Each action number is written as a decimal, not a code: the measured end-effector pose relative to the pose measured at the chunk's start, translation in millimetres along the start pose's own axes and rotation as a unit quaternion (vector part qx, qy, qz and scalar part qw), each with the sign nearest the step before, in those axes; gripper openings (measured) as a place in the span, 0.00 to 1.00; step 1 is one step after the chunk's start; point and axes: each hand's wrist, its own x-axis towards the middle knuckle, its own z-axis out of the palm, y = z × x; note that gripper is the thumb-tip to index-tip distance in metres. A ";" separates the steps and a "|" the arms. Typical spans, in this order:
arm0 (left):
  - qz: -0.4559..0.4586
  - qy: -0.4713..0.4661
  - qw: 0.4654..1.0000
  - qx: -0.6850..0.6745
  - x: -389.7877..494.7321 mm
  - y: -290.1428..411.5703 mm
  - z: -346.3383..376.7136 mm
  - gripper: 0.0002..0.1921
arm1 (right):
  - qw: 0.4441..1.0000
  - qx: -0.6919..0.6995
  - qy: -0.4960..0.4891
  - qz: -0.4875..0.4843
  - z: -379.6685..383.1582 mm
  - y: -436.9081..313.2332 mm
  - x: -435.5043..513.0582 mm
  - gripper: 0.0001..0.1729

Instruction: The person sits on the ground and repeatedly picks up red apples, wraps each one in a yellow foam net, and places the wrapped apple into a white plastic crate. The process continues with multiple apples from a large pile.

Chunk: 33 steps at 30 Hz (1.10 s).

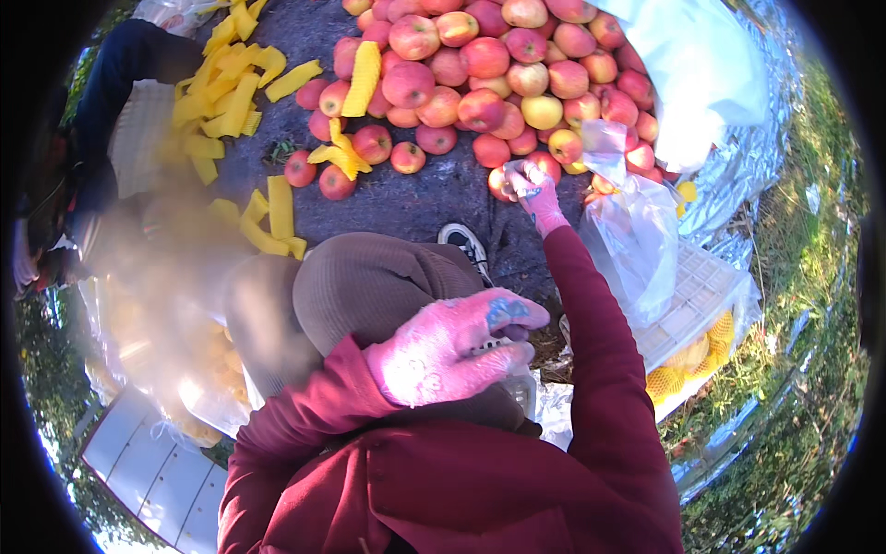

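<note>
My left hand [453, 346], in a pink knit glove with a blue print, is held above my lap. Its thumb and fingers are apart, and I see nothing between them. My right hand [533, 187], gloved the same way, reaches to the near edge of a heap of red and yellow apples [484, 55]. Its curled fingers lie against the right side of one apple [498, 184]; whether they grip it is unclear. Just right of that hand, a clear plastic bag [640, 235] drapes over a white plastic crate [682, 298].
Yellow foam net sleeves [228, 90] lie piled on the dark ground sheet [387, 215]. Netted fruit [685, 360] shows in the crate's lower side. White sheeting [706, 76] covers the heap's right. Another person's dark-clothed leg [131, 69] is at left. A blur obscures the left side.
</note>
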 end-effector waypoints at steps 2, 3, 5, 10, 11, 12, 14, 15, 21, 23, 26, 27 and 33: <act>0.036 0.004 0.999 -0.012 2.6 0.0 -0.6 0.16 | 0.990 -0.025 -0.134 0.038 46.9 -7.3 -4.3 0.11; 0.039 -0.006 0.999 -0.037 3.7 -0.7 -1.0 0.16 | 0.978 -0.022 -0.197 0.065 71.9 -13.5 -3.0 0.11; 0.085 0.030 0.996 -0.019 3.0 -3.2 -3.4 0.16 | 0.976 -0.037 -0.192 0.091 124.2 -29.4 12.1 0.14; 0.039 0.121 0.962 -0.242 -11.3 -5.8 -14.6 0.14 | 0.969 0.099 -0.138 0.177 220.8 -65.4 81.9 0.22; 0.017 0.126 0.951 -0.283 -14.7 -5.4 -18.0 0.14 | 0.967 0.117 -0.150 0.171 233.1 -67.4 92.9 0.22; -0.005 0.133 0.937 -0.324 -17.5 -4.8 -21.3 0.14 | 0.970 0.129 -0.131 0.157 241.3 -68.7 101.0 0.19; 0.007 0.142 0.925 -0.351 -21.8 -4.5 -27.6 0.17 | 0.974 0.142 -0.120 0.130 248.8 -71.6 103.1 0.17; 0.030 0.150 0.917 -0.369 -23.8 -4.6 -30.9 0.19 | 0.979 0.144 -0.101 0.105 246.3 -76.5 98.2 0.16; 0.163 0.319 0.864 -0.355 -32.6 -2.2 -49.5 0.23 | 0.967 -0.025 -0.190 -0.170 145.3 -141.4 -32.5 0.16; 0.186 0.390 0.853 -0.294 -34.6 3.1 -56.7 0.26 | 0.967 -0.066 -0.204 -0.136 100.1 -171.7 -84.0 0.17; 0.197 0.473 0.854 -0.084 -35.3 10.5 -66.1 0.32 | 0.969 -0.092 -0.200 -0.112 65.2 -196.1 -154.6 0.16; 0.213 0.461 0.859 -0.070 -37.6 11.6 -62.7 0.34 | 0.962 -0.132 -0.209 -0.112 58.4 -202.4 -175.0 0.15; 0.116 0.281 0.951 -0.056 -74.1 0.5 -24.0 0.15 | 0.866 -0.230 -0.277 -0.348 71.0 -195.5 -271.7 0.14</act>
